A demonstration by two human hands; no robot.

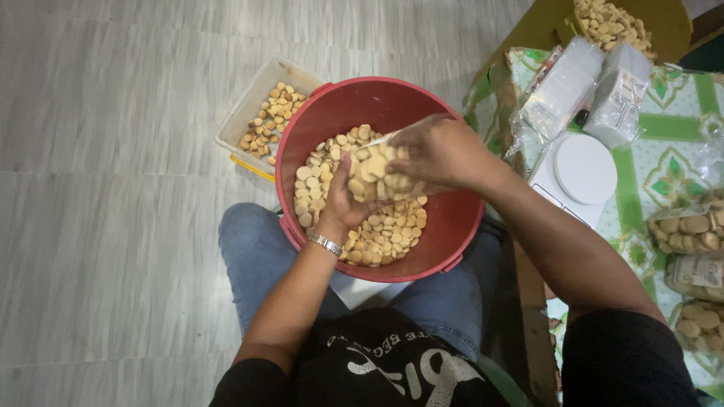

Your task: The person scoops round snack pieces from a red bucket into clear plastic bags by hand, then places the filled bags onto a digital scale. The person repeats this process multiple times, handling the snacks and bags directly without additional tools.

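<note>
Bagging underway: left hand [341, 197] cups biscuits [381, 230] over the red tub [452, 218]; right hand [437, 151] pinches the clear bag [381, 173] open. Next seemingly needs careful tipping in.

A white plastic tub [243, 114] of round biscuits stands on the pale grey tiled floor [113, 226]. On the desk [679, 128], under a green patterned cloth, sit a white round-topped kitchen scale [582, 172], stacks of clear bags [596, 83], and filled biscuit packets [690, 230]. A yellow box [664, 30] holds more biscuits.
</note>
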